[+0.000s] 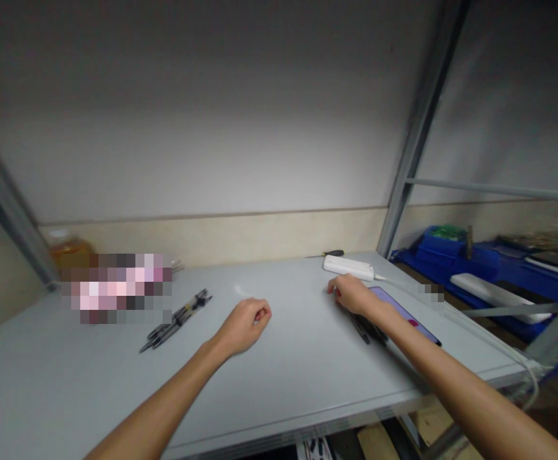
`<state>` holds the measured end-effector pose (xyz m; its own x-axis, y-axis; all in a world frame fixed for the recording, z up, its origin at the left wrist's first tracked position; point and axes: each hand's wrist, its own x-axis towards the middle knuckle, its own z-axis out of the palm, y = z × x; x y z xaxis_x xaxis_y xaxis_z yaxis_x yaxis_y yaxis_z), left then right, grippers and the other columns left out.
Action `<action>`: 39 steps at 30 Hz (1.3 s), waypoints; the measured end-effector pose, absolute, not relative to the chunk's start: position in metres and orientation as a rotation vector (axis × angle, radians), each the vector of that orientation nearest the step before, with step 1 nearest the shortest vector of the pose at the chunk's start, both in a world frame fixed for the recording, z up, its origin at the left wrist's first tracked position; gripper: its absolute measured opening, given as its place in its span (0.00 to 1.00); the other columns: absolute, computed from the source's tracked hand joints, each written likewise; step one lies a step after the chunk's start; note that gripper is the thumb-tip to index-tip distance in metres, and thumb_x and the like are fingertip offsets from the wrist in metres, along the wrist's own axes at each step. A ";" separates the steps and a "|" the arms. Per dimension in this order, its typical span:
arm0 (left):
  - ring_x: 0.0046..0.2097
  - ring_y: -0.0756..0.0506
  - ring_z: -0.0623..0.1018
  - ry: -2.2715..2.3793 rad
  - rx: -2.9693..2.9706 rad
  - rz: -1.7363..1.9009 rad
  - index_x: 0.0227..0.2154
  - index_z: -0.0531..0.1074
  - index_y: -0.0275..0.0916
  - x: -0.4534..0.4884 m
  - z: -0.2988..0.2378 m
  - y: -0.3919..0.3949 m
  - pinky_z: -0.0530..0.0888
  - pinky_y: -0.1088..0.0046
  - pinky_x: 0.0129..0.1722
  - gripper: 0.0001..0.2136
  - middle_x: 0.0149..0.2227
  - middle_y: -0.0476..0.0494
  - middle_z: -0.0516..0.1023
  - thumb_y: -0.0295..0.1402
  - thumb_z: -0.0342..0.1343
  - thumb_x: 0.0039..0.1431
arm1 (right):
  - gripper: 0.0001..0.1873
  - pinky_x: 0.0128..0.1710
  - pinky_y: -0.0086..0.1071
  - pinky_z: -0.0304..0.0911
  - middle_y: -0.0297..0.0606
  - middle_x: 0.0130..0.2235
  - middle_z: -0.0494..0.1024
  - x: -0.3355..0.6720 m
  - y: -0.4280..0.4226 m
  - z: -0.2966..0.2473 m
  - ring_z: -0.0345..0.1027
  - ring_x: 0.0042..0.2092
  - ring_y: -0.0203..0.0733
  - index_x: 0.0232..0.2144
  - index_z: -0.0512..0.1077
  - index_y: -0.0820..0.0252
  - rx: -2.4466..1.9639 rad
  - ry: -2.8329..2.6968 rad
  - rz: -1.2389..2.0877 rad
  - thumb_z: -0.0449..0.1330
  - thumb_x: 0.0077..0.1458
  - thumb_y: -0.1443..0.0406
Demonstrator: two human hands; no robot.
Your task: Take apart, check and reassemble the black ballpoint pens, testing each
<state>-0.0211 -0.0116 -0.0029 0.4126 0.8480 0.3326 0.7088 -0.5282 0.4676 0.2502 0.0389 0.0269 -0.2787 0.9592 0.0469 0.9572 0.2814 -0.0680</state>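
Observation:
My left hand (250, 324) rests near the middle of the grey table, its fingers curled into a loose fist with nothing seen sticking out. To its left lies a bunch of several dark and clear pens (178, 321), side by side at a slant. My right hand (350, 295) is over the far end of another group of dark pens (362, 329), its fingers bent downward. What its fingertips hold, if anything, is hidden. Just right of that hand lies a phone (396, 311) with a lit purple screen, partly covered by my forearm.
A white power strip (348, 268) and a screwdriver (332, 253) lie at the back edge. The strip's white cable (480, 329) runs right. A pixelated pink item (118, 287) and an amber container (70, 252) stand at left. Metal posts (415, 137) frame the table; blue bins (444, 249) are beyond.

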 end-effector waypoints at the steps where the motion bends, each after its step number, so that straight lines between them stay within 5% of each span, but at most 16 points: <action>1: 0.30 0.49 0.69 1.364 2.417 0.791 0.26 0.71 0.37 -0.021 -0.003 -0.012 0.64 0.74 0.32 0.10 0.24 0.46 0.72 0.30 0.45 0.55 | 0.21 0.34 0.27 0.55 0.42 0.34 0.76 0.250 0.039 0.027 0.68 0.38 0.41 0.37 0.74 0.61 -1.830 -2.457 0.028 0.53 0.42 0.79; 8: 0.33 0.47 0.69 1.430 2.505 0.784 0.26 0.70 0.38 -0.022 -0.001 -0.012 0.64 0.72 0.35 0.10 0.26 0.45 0.72 0.28 0.44 0.56 | 0.21 0.37 0.33 0.53 0.47 0.40 0.75 0.244 0.037 0.029 0.68 0.42 0.48 0.38 0.73 0.59 -1.848 -2.484 -0.128 0.50 0.44 0.78; 14: 0.47 0.39 0.64 2.187 2.456 0.525 0.41 0.68 0.37 -0.030 0.009 -0.012 0.62 0.62 0.43 0.12 0.42 0.37 0.70 0.26 0.45 0.54 | 0.14 0.39 0.32 0.52 0.46 0.40 0.74 0.225 0.025 0.030 0.67 0.42 0.46 0.37 0.73 0.60 -1.711 -2.534 -0.138 0.51 0.50 0.71; 20: 0.48 0.35 0.63 2.604 2.247 0.258 0.43 0.66 0.33 -0.048 0.010 -0.008 0.64 0.57 0.39 0.16 0.45 0.31 0.66 0.24 0.41 0.52 | 0.12 0.40 0.31 0.52 0.44 0.39 0.73 0.205 0.013 0.030 0.67 0.41 0.44 0.37 0.73 0.60 -1.544 -2.606 -0.096 0.51 0.53 0.67; 30: 0.47 0.36 0.66 2.600 2.190 0.063 0.43 0.68 0.33 -0.057 0.011 -0.003 0.66 0.56 0.37 0.19 0.44 0.29 0.68 0.20 0.36 0.55 | 0.12 0.39 0.31 0.53 0.45 0.38 0.74 0.191 0.005 0.025 0.66 0.40 0.43 0.35 0.73 0.62 -1.412 -2.665 -0.088 0.49 0.55 0.67; 39: 0.44 0.40 0.71 2.469 2.317 0.101 0.44 0.65 0.35 -0.056 0.011 -0.002 0.67 0.66 0.39 0.18 0.41 0.34 0.70 0.17 0.39 0.54 | 0.13 0.41 0.30 0.53 0.45 0.38 0.73 0.186 0.001 0.023 0.65 0.41 0.42 0.36 0.73 0.63 -1.382 -2.660 -0.041 0.49 0.56 0.67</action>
